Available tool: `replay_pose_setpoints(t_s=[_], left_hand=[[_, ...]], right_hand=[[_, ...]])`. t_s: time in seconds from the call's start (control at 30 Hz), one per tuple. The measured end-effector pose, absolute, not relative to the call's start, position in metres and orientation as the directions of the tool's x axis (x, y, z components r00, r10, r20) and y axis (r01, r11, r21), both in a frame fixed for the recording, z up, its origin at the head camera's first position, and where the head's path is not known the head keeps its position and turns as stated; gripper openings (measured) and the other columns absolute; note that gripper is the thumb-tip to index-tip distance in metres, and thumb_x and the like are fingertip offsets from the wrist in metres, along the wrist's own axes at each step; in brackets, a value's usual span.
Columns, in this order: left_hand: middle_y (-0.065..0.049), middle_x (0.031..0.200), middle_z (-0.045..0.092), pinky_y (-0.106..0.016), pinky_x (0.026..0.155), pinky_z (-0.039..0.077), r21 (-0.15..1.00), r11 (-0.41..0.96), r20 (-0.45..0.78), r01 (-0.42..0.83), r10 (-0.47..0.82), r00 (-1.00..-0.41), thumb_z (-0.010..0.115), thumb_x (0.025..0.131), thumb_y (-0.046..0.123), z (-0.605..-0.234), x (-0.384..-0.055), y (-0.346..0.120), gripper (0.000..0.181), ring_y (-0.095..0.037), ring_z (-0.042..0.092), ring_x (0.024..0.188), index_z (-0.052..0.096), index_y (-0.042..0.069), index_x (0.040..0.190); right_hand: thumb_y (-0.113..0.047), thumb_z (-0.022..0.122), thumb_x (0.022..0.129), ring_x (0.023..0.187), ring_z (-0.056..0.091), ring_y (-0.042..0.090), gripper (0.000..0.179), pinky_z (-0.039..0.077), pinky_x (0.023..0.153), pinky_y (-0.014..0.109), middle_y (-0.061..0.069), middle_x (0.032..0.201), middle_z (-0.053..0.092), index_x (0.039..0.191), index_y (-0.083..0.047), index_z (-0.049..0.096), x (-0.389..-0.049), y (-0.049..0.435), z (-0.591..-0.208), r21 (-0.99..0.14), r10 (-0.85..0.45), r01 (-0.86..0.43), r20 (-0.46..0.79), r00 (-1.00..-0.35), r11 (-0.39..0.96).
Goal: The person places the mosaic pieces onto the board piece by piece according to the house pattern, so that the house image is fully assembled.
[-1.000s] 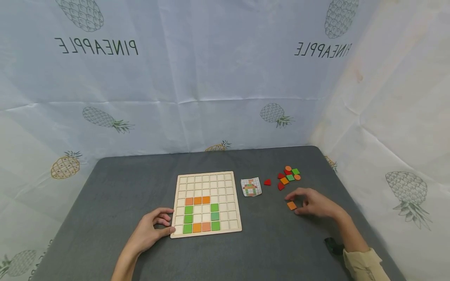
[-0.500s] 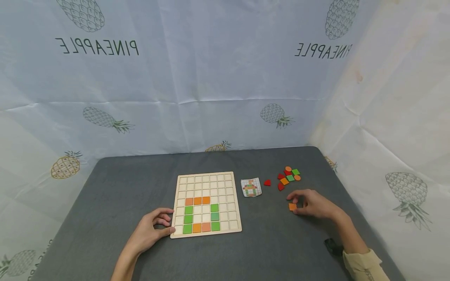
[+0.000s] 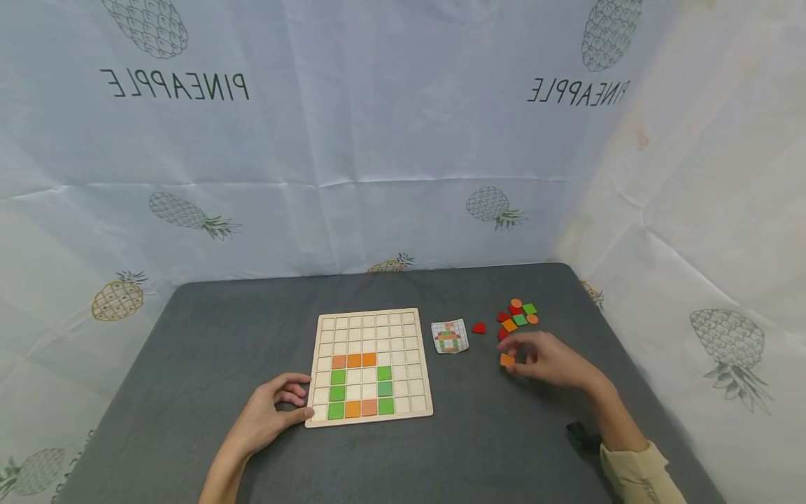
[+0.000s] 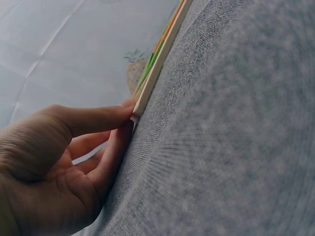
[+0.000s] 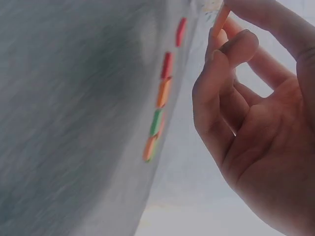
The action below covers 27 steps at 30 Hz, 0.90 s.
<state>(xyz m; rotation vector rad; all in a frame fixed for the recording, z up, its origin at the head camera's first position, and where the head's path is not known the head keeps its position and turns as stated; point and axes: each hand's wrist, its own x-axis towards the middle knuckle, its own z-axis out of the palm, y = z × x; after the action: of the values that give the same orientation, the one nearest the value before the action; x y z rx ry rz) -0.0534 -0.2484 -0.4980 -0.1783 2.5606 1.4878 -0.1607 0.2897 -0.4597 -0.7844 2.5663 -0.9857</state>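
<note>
My left hand point(image 3: 269, 409) holds the near left corner of a wooden grid board point(image 3: 409, 350), thumb at the corner and fingers along the left edge. In the left wrist view, the thumb of that hand point(image 4: 74, 152) meets the board's edge point(image 4: 156, 73). Green and orange square tiles fill some cells of the grid. To the right, my right hand point(image 3: 554, 360) pinches an orange square tile point(image 3: 506, 360) between thumb and finger. The right wrist view shows this tile point(image 5: 221, 20) edge-on at the fingertips of the hand point(image 5: 266, 132), off the table.
Beyond my right hand lies a loose cluster of red, green and orange tiles point(image 3: 519, 319), some round. One red tile point(image 3: 479, 327) sits apart, beside a small pattern card point(image 3: 450, 337). A dark object point(image 3: 582, 439) is near my right wrist. Pineapple-print cloth point(image 3: 403, 140) stands behind the grey table point(image 3: 252, 315).
My right hand has moved left and slightly farther away with the orange square tile, which has turned in its fingers. My left hand and the board have stayed put.
</note>
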Motion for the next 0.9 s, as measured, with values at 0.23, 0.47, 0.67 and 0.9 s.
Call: replay_pose_setpoints(t_s=[0.23, 0.47, 0.67, 0.9], left_hand=[[-0.011, 0.109, 0.07, -0.022, 0.079, 0.055, 0.856, 0.486, -0.2, -0.178, -0.008, -0.98, 0.094, 0.082, 0.006, -0.499, -0.054, -0.249, 0.06, -0.008, 0.068, 0.087, 0.068, 0.002, 0.137], [-0.011, 0.108, 0.07, -0.022, 0.078, 0.055, 0.851, 0.494, -0.198, -0.176, -0.008, -0.98, 0.093, 0.082, 0.006, -0.499, -0.055, -0.249, 0.06, -0.008, 0.067, 0.086, 0.068, 0.002, 0.137], [-0.011, 0.108, 0.07, -0.022, 0.078, 0.055, 0.849, 0.498, -0.197, -0.176, -0.009, -0.98, 0.093, 0.082, 0.006, -0.499, -0.054, -0.249, 0.061, -0.008, 0.067, 0.086, 0.068, 0.001, 0.137], [-0.011, 0.108, 0.071, -0.023, 0.079, 0.055, 0.856, 0.494, -0.183, -0.153, 0.013, -0.983, 0.093, 0.083, 0.008, -0.499, -0.053, -0.251, 0.061, -0.006, 0.068, 0.085, 0.068, 0.002, 0.138]], right_hand=[[-0.02, 0.084, 0.097, 0.056, 0.044, 0.0, 0.031, 0.044, 0.054, 0.024, 0.0, 0.095, 0.068, 0.125, -0.01, 0.076, -0.167, 0.269, -0.45, -0.696, -0.586, -0.414, -0.011, -0.81, 0.586], [-0.022, 0.085, 0.096, 0.062, 0.05, 0.004, 0.034, 0.047, 0.06, 0.024, 0.002, 0.097, 0.069, 0.127, -0.013, 0.076, -0.177, 0.242, -0.44, -0.718, -0.62, -0.452, 0.036, -0.784, 0.529], [-0.026, 0.086, 0.095, 0.06, 0.049, 0.003, 0.036, 0.045, 0.059, 0.023, 0.002, 0.101, 0.071, 0.128, -0.015, 0.077, -0.185, 0.213, -0.434, -0.736, -0.667, -0.469, 0.032, -0.744, 0.488], [-0.027, 0.085, 0.096, 0.067, 0.055, 0.005, 0.037, 0.049, 0.063, 0.023, 0.001, 0.119, 0.076, 0.129, -0.012, 0.078, -0.193, 0.179, -0.436, -0.727, -0.705, -0.504, 0.039, -0.708, 0.466]])
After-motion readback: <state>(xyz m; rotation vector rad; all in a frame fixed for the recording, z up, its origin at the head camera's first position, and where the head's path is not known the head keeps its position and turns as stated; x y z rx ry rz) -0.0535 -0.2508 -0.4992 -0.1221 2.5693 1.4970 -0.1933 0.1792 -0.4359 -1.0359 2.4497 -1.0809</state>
